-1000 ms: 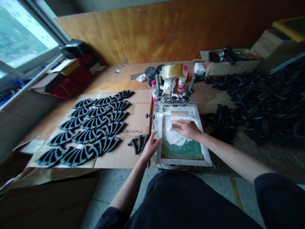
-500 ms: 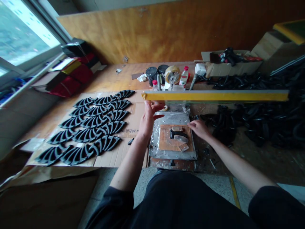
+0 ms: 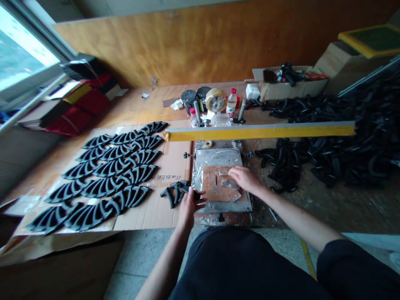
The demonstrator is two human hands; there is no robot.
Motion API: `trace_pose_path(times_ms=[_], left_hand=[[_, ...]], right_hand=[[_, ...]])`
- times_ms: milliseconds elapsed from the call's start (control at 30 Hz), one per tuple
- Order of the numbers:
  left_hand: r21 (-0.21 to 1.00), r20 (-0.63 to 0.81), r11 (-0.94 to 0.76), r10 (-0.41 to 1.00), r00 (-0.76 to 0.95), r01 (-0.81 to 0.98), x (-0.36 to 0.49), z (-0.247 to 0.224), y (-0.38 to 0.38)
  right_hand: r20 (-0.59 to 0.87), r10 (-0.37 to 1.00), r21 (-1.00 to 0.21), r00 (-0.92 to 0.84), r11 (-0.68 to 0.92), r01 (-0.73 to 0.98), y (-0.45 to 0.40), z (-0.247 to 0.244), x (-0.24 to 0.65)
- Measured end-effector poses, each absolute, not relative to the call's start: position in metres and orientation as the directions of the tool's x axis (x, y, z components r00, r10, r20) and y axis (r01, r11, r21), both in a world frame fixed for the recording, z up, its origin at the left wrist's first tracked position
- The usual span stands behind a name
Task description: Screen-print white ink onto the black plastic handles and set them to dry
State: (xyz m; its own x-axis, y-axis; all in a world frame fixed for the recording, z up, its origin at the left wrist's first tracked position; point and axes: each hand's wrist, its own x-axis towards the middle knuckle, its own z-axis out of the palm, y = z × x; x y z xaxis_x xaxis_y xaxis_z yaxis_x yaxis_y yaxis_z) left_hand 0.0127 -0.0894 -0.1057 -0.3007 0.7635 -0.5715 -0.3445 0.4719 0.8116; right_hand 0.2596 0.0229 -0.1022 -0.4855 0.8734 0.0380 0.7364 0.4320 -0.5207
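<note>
My left hand (image 3: 189, 205) holds a black curved part (image 3: 193, 193) at the right edge of the cardboard sheet (image 3: 137, 216), beside several loose black parts (image 3: 172, 195). Over the wooden pad (image 3: 209, 189) my right hand (image 3: 245, 178) is closed near small blocks; whether its fingers grip anything is too small to tell. The pad lies on a grey metal plate (image 3: 203, 160) and bears no black part now. Beyond the hands, a long yellow-edged frame (image 3: 259, 132) stands across the plate's far side.
Rows of black curved parts (image 3: 106, 191) cover the cardboard at left. A heap of black parts (image 3: 328, 162) lies at right. Behind stand dark tubs (image 3: 189, 99), a tape roll (image 3: 215, 100), a bottle (image 3: 231, 103) and an open box (image 3: 290, 89).
My left hand has come down from the frame's left end to the loose parts. My right hand has moved left over the pad. The black part has left the pad, and the view has shifted.
</note>
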Motion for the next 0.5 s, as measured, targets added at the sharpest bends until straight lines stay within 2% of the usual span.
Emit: trace_pose_path(times_ms=[67, 133, 233, 333, 400, 433, 500], left_hand=[[0.819, -0.555, 0.546, 0.672, -0.491, -0.177, -0.040, -0.121, -0.096], [0.711, -0.573, 0.703, 0.570, -0.589, -0.011, -0.084, -0.138, -0.105], [0.487, -0.595, 0.849, 0.495, -0.633, 0.206, -0.118, -0.157, -0.113], [0.425, -0.598, 0.851, 0.520, -0.610, 0.309, -0.122, -0.161, -0.107], [0.412, -0.594, 0.831, 0.556, -0.581, 0.374, -0.123, -0.154, -0.098], [0.411, -0.588, 0.816, 0.578, -0.565, 0.406, -0.124, -0.149, -0.092], [0.436, -0.556, 0.767, 0.641, -0.529, 0.470, -0.125, -0.133, -0.078]], right_hand=[[-0.117, 0.975, -0.333, -0.189, 0.141, 0.932, 0.060, -0.118, 0.305], [-0.277, 0.961, -0.186, 0.003, -0.057, 0.981, 0.092, -0.139, 0.346], [-0.368, 0.930, -0.149, 0.017, -0.077, 0.986, 0.115, -0.168, 0.383], [-0.243, 0.955, -0.126, 0.172, -0.207, 0.970, 0.111, -0.175, 0.395], [-0.112, 0.945, -0.163, 0.309, -0.324, 0.932, 0.100, -0.166, 0.393], [-0.063, 0.943, -0.214, 0.328, -0.333, 0.918, 0.094, -0.159, 0.389], [-0.002, 0.975, -0.350, 0.223, -0.210, 0.913, 0.079, -0.146, 0.371]])
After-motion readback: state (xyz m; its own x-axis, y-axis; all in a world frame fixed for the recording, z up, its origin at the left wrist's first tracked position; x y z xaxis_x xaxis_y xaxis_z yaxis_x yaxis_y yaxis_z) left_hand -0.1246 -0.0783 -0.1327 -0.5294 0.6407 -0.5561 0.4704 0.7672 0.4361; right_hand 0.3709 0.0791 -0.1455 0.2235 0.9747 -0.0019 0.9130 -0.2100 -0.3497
